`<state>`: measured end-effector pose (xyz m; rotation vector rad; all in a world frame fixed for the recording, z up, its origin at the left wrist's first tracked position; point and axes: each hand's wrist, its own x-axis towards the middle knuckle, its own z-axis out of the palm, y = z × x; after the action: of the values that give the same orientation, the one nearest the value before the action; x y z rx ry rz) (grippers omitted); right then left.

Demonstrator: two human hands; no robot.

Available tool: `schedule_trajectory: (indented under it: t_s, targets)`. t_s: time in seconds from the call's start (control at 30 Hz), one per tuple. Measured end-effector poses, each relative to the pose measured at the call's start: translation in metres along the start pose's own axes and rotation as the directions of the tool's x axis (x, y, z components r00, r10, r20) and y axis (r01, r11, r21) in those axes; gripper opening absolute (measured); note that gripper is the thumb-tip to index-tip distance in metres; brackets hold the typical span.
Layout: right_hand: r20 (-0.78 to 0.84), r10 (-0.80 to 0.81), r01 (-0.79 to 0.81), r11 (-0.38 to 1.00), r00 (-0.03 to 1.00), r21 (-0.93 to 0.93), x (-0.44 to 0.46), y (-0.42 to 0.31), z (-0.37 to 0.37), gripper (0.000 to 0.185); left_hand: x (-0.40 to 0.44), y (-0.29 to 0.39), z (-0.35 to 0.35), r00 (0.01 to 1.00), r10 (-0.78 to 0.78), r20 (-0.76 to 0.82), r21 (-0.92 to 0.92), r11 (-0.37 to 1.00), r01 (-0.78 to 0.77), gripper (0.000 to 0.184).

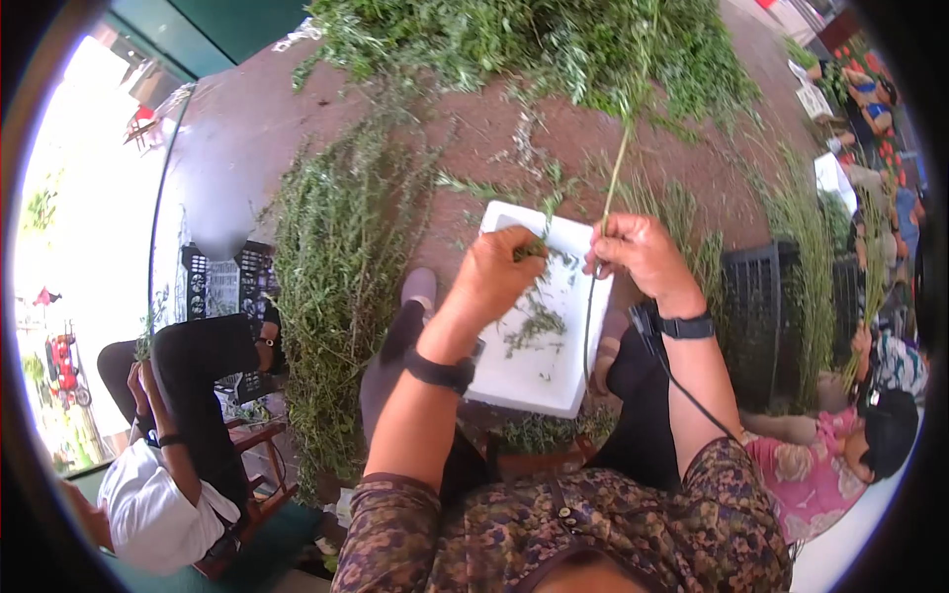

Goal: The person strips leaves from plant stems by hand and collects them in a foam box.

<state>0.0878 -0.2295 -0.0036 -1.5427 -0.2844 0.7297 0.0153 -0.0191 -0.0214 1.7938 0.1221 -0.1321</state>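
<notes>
Over the white foam box (514,385), my left hand (506,269) is closed around a small bunch of green leaves (534,249). My right hand (633,255) pinches a long green stem (618,168) at the box's right edge. The stem rises from my fingers toward the leafy heap at the top, and its thin lower part hangs beside the box. Loose green sprigs (539,326) lie on the box's white bottom.
A big leafy heap (534,49) covers the floor ahead. Cut plants (331,267) lie at the left. Black crates (751,306) stand at the right, another (222,282) at the left. People sit on both sides, one in a white shirt (163,504), another in pink (811,465).
</notes>
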Motion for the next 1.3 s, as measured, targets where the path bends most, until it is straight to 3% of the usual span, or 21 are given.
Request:
schedule_trajectory:
  t_s: [0.17,0.3,0.4,0.43,0.53,0.6,0.7,0.83,1.0,1.1,1.17,1.23,1.27,1.3]
  targets:
    - [-0.009,-0.005,0.005,0.997,1.0,0.073,-0.002,0.004,-0.007,0.012,-0.001,0.003,0.0,0.99,-0.024,0.14,0.127,0.992,0.006,0.017]
    - [-0.001,-0.012,0.012,1.0,1.0,0.012,-0.004,0.002,-0.006,0.009,-0.002,0.007,0.001,0.945,-0.173,0.278,0.296,0.951,0.087,0.026]
    - [0.057,0.038,-0.035,0.998,0.998,-0.042,-0.006,0.001,-0.003,0.007,-0.004,-0.01,0.005,0.98,0.141,0.141,0.38,0.906,-0.185,0.033]
    - [0.075,0.036,-0.032,0.998,0.997,-0.058,-0.005,0.002,0.0,0.006,-0.002,-0.002,0.005,0.993,0.042,0.11,0.357,0.931,-0.079,0.038]
    - [0.203,0.125,-0.107,0.989,0.971,-0.098,-0.003,0.006,0.007,0.006,0.004,0.004,0.01,0.995,0.08,-0.052,0.098,0.992,-0.075,0.032]
    - [0.252,0.171,-0.153,0.984,0.952,-0.089,-0.004,0.01,0.015,0.005,0.004,0.012,0.011,0.991,0.107,-0.075,-0.055,0.992,-0.111,0.028]
    - [0.318,0.199,-0.183,0.98,0.927,-0.078,-0.004,0.019,0.022,0.009,0.004,0.01,0.013,0.994,0.096,-0.045,-0.345,0.933,-0.106,0.021]
    - [0.394,0.233,-0.212,0.972,0.889,-0.098,-0.002,0.017,0.028,0.01,0.007,0.008,0.016,0.995,-0.016,-0.103,-0.552,0.832,-0.044,0.009]
    - [0.247,0.159,-0.192,0.974,0.956,0.117,-0.004,0.014,0.034,0.008,0.006,0.008,0.018,0.997,-0.02,-0.068,-0.492,0.871,-0.016,0.002]
    - [0.165,0.137,-0.157,0.981,0.977,0.117,-0.001,0.01,0.035,0.005,0.007,0.008,0.018,0.998,-0.004,-0.066,-0.485,0.874,-0.029,0.002]
    - [0.169,0.149,-0.146,0.989,0.974,-0.029,-0.003,0.002,0.036,0.007,0.005,0.011,0.013,0.999,0.0,-0.052,-0.503,0.864,-0.026,0.002]
    - [0.162,0.142,-0.108,0.973,0.976,-0.205,-0.004,0.003,0.033,0.009,0.004,0.009,0.016,0.994,0.002,-0.11,-0.649,0.757,-0.073,0.011]
    - [0.175,0.119,-0.062,0.952,0.977,-0.3,-0.002,0.011,0.031,0.011,0.006,0.007,0.01,0.999,0.018,-0.051,-0.66,0.75,-0.048,0.017]
    - [0.184,0.123,-0.07,0.961,0.975,-0.269,-0.003,0.012,0.033,0.014,0.006,0.004,0.006,0.999,0.035,0.008,-0.668,0.744,-0.02,0.024]
